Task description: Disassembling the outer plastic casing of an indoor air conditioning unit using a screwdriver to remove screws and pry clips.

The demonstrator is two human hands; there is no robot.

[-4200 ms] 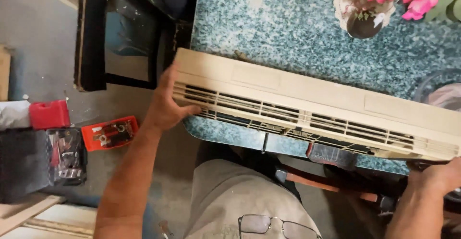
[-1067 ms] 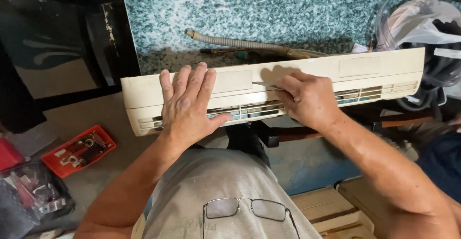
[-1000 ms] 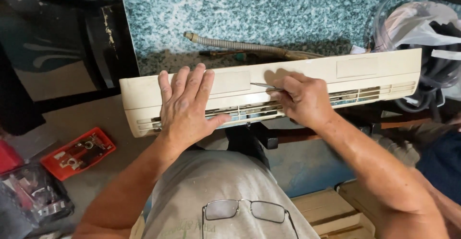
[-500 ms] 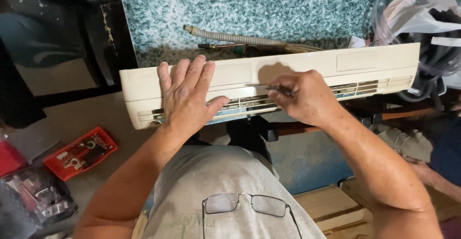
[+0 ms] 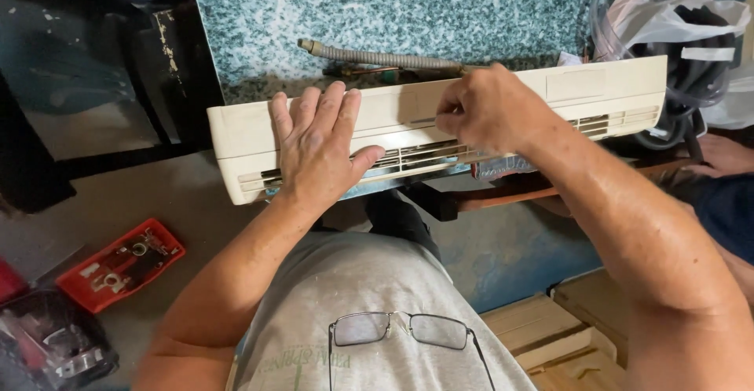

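Head view: your left hand (image 5: 320, 149) lies flat, fingers spread, on the cream vent cover (image 5: 440, 120); your right hand (image 5: 491, 108) pinches a thin tool (image 5: 424, 121) against it.

Corrugated hose (image 5: 377, 55) crowds tabletop (image 5: 471, 6) behind cover (image 5: 565, 96); beyond lies bare.

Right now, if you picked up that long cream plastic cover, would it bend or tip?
The cream cover is long and thin, so it would probably flex a little. It overhangs the speckled table edge, so it might tip without the left hand pressing it flat.
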